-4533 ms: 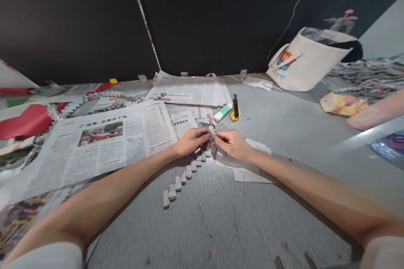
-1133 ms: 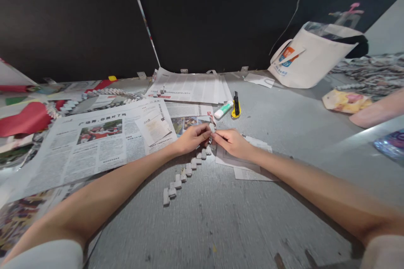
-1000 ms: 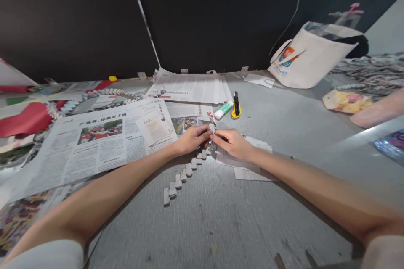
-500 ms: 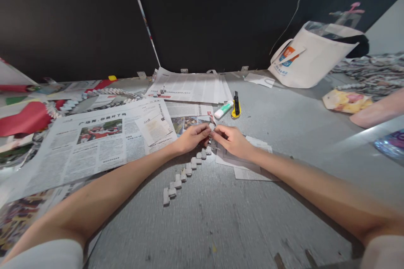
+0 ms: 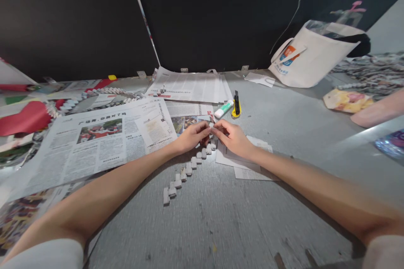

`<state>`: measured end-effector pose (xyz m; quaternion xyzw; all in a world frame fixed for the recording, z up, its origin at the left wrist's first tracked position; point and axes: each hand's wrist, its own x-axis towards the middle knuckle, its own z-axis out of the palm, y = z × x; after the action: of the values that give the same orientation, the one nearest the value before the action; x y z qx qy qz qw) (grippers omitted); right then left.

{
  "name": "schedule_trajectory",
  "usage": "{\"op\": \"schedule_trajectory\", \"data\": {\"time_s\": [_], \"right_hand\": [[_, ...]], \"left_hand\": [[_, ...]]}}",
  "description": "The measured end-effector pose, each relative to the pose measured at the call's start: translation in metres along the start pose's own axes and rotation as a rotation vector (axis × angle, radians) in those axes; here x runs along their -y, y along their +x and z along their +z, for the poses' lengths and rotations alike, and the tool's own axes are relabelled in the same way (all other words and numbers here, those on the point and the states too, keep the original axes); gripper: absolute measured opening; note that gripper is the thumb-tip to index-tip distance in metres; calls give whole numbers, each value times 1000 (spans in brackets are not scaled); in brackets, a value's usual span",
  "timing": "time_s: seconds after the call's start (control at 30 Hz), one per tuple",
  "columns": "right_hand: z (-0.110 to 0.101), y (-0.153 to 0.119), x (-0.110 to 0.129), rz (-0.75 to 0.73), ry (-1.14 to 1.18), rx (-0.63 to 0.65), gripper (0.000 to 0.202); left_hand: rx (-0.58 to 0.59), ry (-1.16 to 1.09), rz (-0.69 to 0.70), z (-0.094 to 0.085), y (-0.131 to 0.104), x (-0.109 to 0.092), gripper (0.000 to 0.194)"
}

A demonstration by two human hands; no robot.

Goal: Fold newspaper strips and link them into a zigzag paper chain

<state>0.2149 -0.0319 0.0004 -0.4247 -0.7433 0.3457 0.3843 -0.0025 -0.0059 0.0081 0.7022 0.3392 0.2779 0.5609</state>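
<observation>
A zigzag chain of folded newspaper (image 5: 188,170) runs diagonally over the grey tabletop (image 5: 202,218), its upper end close under my fingers. My left hand (image 5: 195,136) is closed, thumb and fingers pinched at a small pale piece of folded paper (image 5: 211,125). From the other side my right hand (image 5: 232,138) pinches the same piece. The fingertips of both hands meet there and hide most of it. Beneath my right wrist lie several cut newspaper sheets (image 5: 249,172).
Behind my hands lie a green-and-white glue stick (image 5: 224,109) and a yellow-black utility knife (image 5: 236,107). Newspaper sheets (image 5: 94,147) spread over the left. A longer paper chain (image 5: 67,105) curves behind them. A white tote bag (image 5: 311,56) stands back right, near another person's arm (image 5: 378,111).
My right fingers have shifted slightly up and curled differently around the small paper piece. A little more of the chain's upper end shows below my hands.
</observation>
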Motion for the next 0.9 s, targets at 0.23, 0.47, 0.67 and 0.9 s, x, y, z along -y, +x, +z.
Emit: {"op": "schedule_trajectory", "data": {"time_s": [0.23,0.47,0.67,0.9], "right_hand": [[0,0,1,18,34,7,27],[-1,0,0,13,25,19,29],[0,-1,-1,-10,-28,-14,26],[0,-1,-3,-22,-31,-43,28]], "left_hand": [[20,-23,24,0,-1,-2,26],[15,-7,8,1,-1,-3,26],[-8,20,6,2,0,-2,24],[-8,27,16,2,1,-1,25]]}}
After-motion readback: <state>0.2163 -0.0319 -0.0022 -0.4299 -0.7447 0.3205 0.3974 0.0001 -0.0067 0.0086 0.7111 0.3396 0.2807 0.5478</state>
